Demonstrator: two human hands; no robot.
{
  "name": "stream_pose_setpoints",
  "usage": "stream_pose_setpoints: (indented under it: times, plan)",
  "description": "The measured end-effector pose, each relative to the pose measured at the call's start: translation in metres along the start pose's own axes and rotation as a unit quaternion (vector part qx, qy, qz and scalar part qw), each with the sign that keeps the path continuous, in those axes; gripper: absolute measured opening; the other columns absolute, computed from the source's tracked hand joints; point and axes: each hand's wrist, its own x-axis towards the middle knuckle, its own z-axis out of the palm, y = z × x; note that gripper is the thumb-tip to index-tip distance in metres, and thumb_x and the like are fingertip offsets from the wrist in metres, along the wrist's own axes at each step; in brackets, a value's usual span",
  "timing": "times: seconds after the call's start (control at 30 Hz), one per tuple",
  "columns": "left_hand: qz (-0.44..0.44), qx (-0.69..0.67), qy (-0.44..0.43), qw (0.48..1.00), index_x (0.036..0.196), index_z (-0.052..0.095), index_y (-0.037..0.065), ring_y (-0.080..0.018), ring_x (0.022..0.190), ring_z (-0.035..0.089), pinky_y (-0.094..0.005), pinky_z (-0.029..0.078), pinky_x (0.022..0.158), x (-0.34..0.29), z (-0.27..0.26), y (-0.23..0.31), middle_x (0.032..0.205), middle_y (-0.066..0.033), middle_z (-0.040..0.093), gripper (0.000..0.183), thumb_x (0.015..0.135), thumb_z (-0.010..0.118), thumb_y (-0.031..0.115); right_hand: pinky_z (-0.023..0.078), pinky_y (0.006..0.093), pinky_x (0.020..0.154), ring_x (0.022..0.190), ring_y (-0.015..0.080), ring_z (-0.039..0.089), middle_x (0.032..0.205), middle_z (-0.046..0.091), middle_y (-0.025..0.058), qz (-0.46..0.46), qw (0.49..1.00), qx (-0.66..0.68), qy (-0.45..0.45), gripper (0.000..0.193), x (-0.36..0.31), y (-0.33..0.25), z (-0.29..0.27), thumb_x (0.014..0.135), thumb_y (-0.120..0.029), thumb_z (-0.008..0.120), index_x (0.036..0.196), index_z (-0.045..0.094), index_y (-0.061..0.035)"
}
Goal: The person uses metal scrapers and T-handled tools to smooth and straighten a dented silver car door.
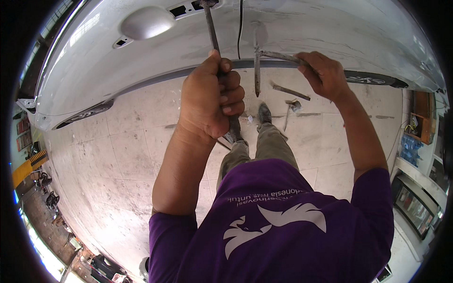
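Observation:
A long dark metal bar (212, 30) stands in my left hand (212, 94), whose fingers are wrapped round its lower part. Its far end meets a dark opening (207, 3) in the silver car's door panel (188, 40); how deep it goes in, I cannot tell. My right hand (323, 73) is closed on the handle of a body hammer (257, 70). The hammer's long, narrow head is close to the lower door, right of the dark door gap (240, 28); whether it touches the panel, I cannot tell. Scuffs and dull patches mark the panel there.
On the tiled floor (137, 155) lie a short flat bar (291, 92) and a thin-handled tool (293, 106) near my shoes (265, 113). A wooden cabinet (420, 115) and blue plastic bottles (409, 148) stand at the right. A yellow-and-black striped post (30, 167) is at the left.

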Motion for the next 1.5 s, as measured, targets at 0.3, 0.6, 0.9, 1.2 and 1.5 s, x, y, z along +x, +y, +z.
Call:
stream_pose_setpoints:
  times: [0.3, 0.6, 0.9, 1.2, 1.5]
  plan:
    - [-0.031, -0.002, -0.057, 0.998, 0.078, 0.044, 0.019, -0.0048, 0.040, 0.024, -0.0205, 0.021, 0.031, 0.004, -0.014, 0.011, 0.056, 0.0085, 0.027, 0.035, 0.106, 0.036, 0.038, 0.049, 0.0327, 0.049, 0.057, 0.0196, 0.063, 0.070, 0.063, 0.0010, -0.152, 0.974, -0.164, 0.038, 0.019, 0.041, 0.003, 0.007, 0.090, -0.025, 0.067, 0.107, 0.062, -0.0186]
    - [-0.069, -0.007, -0.083, 0.994, 0.076, 0.043, 0.020, -0.0048, 0.039, 0.023, -0.0210, 0.021, 0.030, 0.005, -0.025, 0.024, 0.054, 0.0087, 0.027, 0.036, 0.105, 0.037, 0.039, 0.047, 0.0339, 0.045, 0.053, 0.0206, 0.060, 0.068, 0.061, 0.0016, -0.150, 0.966, -0.204, 0.050, 0.022, 0.059, 0.015, 0.013, 0.089, -0.027, 0.068, 0.108, 0.062, -0.0177]
    - [-0.066, -0.002, -0.083, 0.994, 0.075, 0.043, 0.020, -0.0052, 0.038, 0.023, -0.0210, 0.021, 0.030, 0.007, -0.027, 0.023, 0.054, 0.0086, 0.026, 0.036, 0.105, 0.036, 0.039, 0.046, 0.0364, 0.045, 0.054, 0.0228, 0.061, 0.066, 0.060, 0.0023, -0.121, 0.976, -0.156, 0.091, 0.018, 0.055, -0.006, 0.016, 0.090, -0.025, 0.066, 0.105, 0.063, -0.0168]
    - [-0.067, -0.007, -0.094, 0.993, 0.074, 0.043, 0.020, -0.0058, 0.038, 0.023, -0.0206, 0.021, 0.030, 0.009, -0.030, 0.022, 0.053, 0.0084, 0.026, 0.037, 0.105, 0.035, 0.039, 0.047, 0.0360, 0.044, 0.055, 0.0224, 0.062, 0.066, 0.062, 0.0029, -0.158, 0.974, -0.157, 0.037, 0.015, 0.058, -0.013, 0.004, 0.092, -0.027, 0.065, 0.102, 0.062, -0.0165]
    - [-0.035, 0.014, -0.084, 0.996, 0.080, 0.044, 0.018, -0.0041, 0.039, 0.023, -0.0205, 0.020, 0.031, 0.005, -0.029, 0.022, 0.055, 0.0084, 0.027, 0.033, 0.106, 0.036, 0.038, 0.046, 0.0355, 0.044, 0.051, 0.0227, 0.061, 0.063, 0.061, 0.0026, -0.116, 0.982, -0.137, 0.051, 0.015, 0.038, -0.009, 0.020, 0.091, -0.026, 0.066, 0.099, 0.061, -0.0151]
